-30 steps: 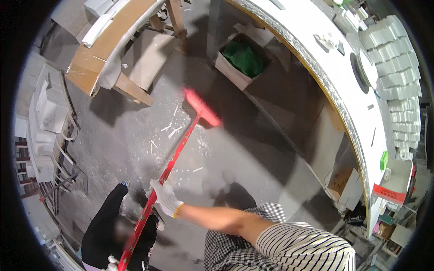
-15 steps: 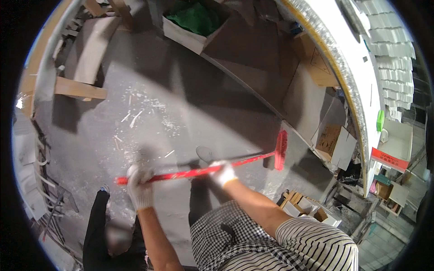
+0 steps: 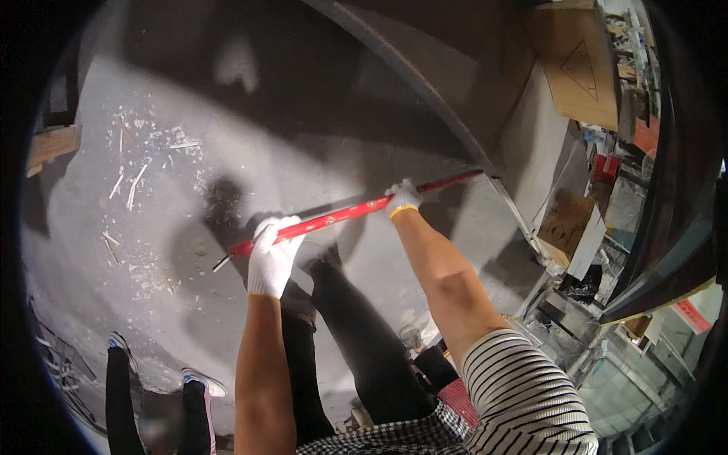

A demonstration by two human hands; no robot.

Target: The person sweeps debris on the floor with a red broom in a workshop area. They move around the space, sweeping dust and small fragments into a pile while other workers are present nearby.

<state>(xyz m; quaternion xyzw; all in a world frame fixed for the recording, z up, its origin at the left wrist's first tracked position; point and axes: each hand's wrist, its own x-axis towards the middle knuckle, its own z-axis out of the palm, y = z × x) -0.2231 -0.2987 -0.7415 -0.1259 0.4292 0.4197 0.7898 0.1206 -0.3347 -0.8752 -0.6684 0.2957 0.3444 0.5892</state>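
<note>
- We count two hands in view, each in one white knitted glove with a yellow cuff edge.
- Left hand (image 3: 273,246): fingers wrapped round the red broom handle (image 3: 334,218), close to its left end; grasp firm by appearance.
- Right hand (image 3: 403,197): also closed on the handle, farther along toward its right end.
- Handle: one, held above the grey floor (image 3: 318,159) in front of the body, sloping upward to the right. Its visible right end meets the long narrow strip (image 3: 516,214); we cannot tell whether it touches.
- At the left end we note one thin pale stub (image 3: 222,263).
- Floor, left: at least five longer white slivers (image 3: 137,186) among many small flecks, too many for us to count.
- Right: two brown cardboard pieces, one upper panel (image 3: 578,68) bearing a triangle mark, one lower box (image 3: 569,225); one black bag (image 3: 584,284) lies near the box.
- Left edge: one wooden beam end (image 3: 54,145).
- Lower left: one other person, two dark trouser legs (image 3: 121,402), two shoes (image 3: 205,381).
- Wearer: one striped sleeve (image 3: 523,394) on the right arm.
</note>
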